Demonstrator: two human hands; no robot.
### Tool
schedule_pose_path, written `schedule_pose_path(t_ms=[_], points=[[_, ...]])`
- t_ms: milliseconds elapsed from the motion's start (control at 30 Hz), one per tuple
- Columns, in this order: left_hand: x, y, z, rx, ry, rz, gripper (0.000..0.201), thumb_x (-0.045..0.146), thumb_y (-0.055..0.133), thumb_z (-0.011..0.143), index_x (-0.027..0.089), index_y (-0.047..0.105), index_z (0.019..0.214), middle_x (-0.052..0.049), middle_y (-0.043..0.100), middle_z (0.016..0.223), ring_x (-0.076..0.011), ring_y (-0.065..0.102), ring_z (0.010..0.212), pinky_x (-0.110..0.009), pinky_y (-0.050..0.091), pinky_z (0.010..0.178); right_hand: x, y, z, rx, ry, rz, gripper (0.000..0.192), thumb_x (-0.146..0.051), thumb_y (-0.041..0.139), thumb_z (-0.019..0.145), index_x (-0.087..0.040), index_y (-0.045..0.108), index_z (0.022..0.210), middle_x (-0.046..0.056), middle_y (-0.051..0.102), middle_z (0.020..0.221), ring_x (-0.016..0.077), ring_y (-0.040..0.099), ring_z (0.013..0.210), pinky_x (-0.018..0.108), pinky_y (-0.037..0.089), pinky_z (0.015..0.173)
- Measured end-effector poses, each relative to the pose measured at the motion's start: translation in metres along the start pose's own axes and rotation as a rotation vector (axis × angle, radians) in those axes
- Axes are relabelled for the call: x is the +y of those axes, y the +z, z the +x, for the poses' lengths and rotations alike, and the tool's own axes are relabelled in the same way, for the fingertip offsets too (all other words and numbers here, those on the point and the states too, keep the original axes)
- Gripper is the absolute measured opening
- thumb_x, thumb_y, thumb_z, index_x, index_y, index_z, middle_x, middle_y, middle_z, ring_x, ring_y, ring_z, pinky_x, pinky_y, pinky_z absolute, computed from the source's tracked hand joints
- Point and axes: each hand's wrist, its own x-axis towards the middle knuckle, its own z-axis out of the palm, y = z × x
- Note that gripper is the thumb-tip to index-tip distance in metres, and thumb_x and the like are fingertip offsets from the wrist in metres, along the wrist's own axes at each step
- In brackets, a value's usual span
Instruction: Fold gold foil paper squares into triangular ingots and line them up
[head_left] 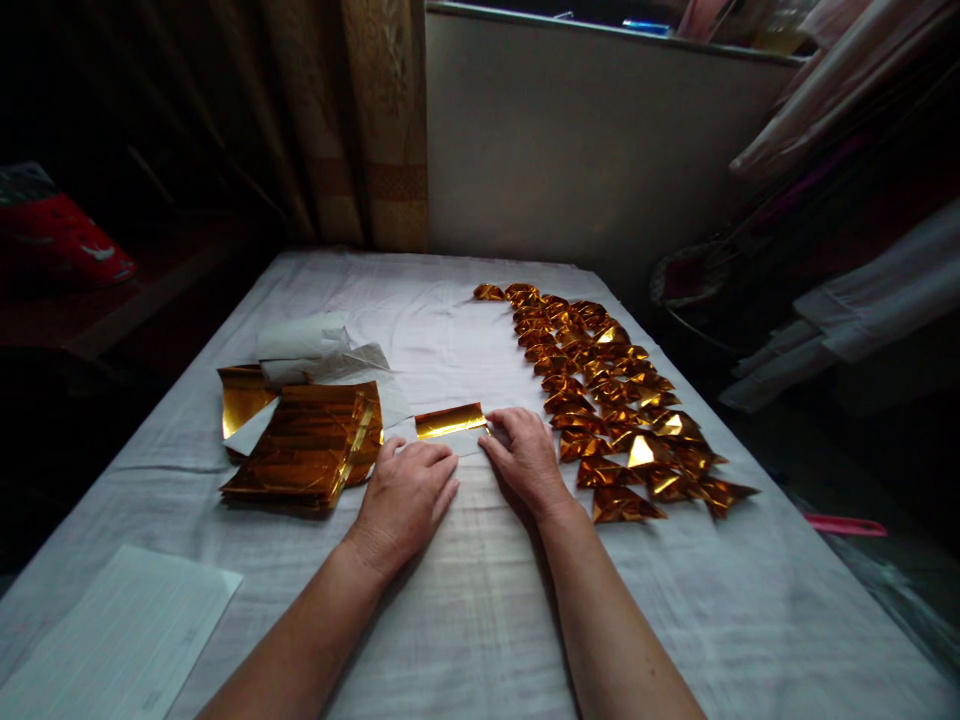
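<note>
A sheet of gold foil paper (450, 421) lies between my hands, with a gold band along its far side and a white strip nearer me. My left hand (407, 492) rests at its left end, palm down, fingers stretched and lying flat. At the right end, the thumb and forefinger of my right hand (525, 455) pinch the paper's edge. A stack of gold foil sheets (300, 440) sits just left of my left hand. To the right of my right hand, several folded gold foil pieces (570, 385) stand in rows.
Crumpled white wrapping (304, 338) lies behind the stack. A pale lined sheet (127, 635) is at the near left of the cloth-covered table (480, 640). Beyond the far edge are a curtain (382, 120) and a pale panel (562, 150). Clothes (885, 290) hang at right.
</note>
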Motion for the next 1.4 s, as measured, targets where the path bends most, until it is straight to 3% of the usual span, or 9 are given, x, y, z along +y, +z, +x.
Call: schedule_pose_path(t_ms=[200,533,667,833,967,1133,1300,1400], points=[[-0.010,-0.017,-0.005,-0.112,0.019,0.040,0.009,0.024,0.063,0.086,0.025,0.068,0.093,-0.003,0.074,0.106,-0.0246,0.067,0.099,-0.051,0.033,0.105,-0.002,-0.003,0.001,-0.026,0.008,0.002,0.015,-0.025,0.067,0.082,-0.025,0.066,0.097,0.004,0.069,0.102,0.0258,0.057,0.103,0.039,0.039,0.090],[-0.018,-0.027,-0.015,-0.161,0.000,0.098,0.017,0.030,0.072,0.079,0.026,0.068,0.096,-0.005,0.074,0.113,-0.0328,0.066,0.104,-0.057,0.035,0.102,0.001,-0.002,0.002,-0.029,0.016,0.025,0.011,-0.022,0.066,0.083,-0.026,0.068,0.093,0.004,0.069,0.102,0.0247,0.058,0.102,0.040,0.039,0.091],[-0.016,-0.029,-0.008,-0.171,-0.044,0.068,0.006,0.030,0.067,0.085,0.025,0.070,0.085,-0.005,0.076,0.103,-0.0293,0.068,0.098,-0.052,0.039,0.098,0.002,-0.004,0.002,-0.042,-0.002,0.034,0.015,-0.022,0.063,0.085,-0.026,0.069,0.098,0.004,0.069,0.104,0.0242,0.058,0.104,0.040,0.040,0.091],[-0.014,-0.029,0.005,-0.204,-0.194,0.103,0.016,0.030,0.059,0.091,0.021,0.067,0.081,-0.005,0.074,0.090,-0.0249,0.066,0.090,-0.041,0.043,0.088,0.005,-0.008,0.002,-0.082,-0.030,0.057,0.026,-0.032,0.071,0.081,-0.026,0.070,0.106,0.006,0.068,0.111,0.0253,0.057,0.109,0.041,0.040,0.095],[-0.013,-0.018,0.005,-0.137,-0.277,0.138,0.011,0.031,0.065,0.087,0.020,0.064,0.089,-0.006,0.070,0.092,-0.0256,0.064,0.090,-0.037,0.045,0.080,0.009,-0.010,0.002,-0.110,-0.036,0.100,0.030,-0.031,0.075,0.076,-0.027,0.070,0.105,0.005,0.067,0.114,0.0255,0.056,0.111,0.042,0.040,0.097],[-0.016,-0.005,0.003,-0.016,-0.311,0.105,0.038,0.027,0.069,0.084,0.019,0.057,0.118,-0.009,0.068,0.114,-0.0280,0.061,0.102,-0.040,0.046,0.088,0.009,-0.011,0.002,-0.119,-0.051,0.139,0.028,-0.027,0.073,0.075,-0.027,0.069,0.103,0.005,0.067,0.116,0.0254,0.056,0.113,0.043,0.039,0.098],[-0.018,-0.004,0.005,-0.002,-0.297,0.048,0.015,0.024,0.069,0.083,0.022,0.063,0.097,-0.006,0.068,0.104,-0.0270,0.061,0.099,-0.040,0.048,0.086,0.009,-0.012,0.003,-0.122,-0.051,0.165,0.027,-0.025,0.072,0.073,-0.026,0.067,0.099,0.005,0.068,0.116,0.0249,0.057,0.113,0.043,0.039,0.098],[-0.020,-0.001,0.005,0.064,-0.280,0.034,0.012,0.022,0.070,0.081,0.021,0.066,0.092,-0.007,0.066,0.111,-0.0273,0.059,0.103,-0.042,0.048,0.090,0.008,-0.012,0.003,-0.117,-0.055,0.169,0.028,-0.023,0.071,0.073,-0.025,0.067,0.100,0.005,0.068,0.116,0.0247,0.057,0.113,0.043,0.038,0.100]])
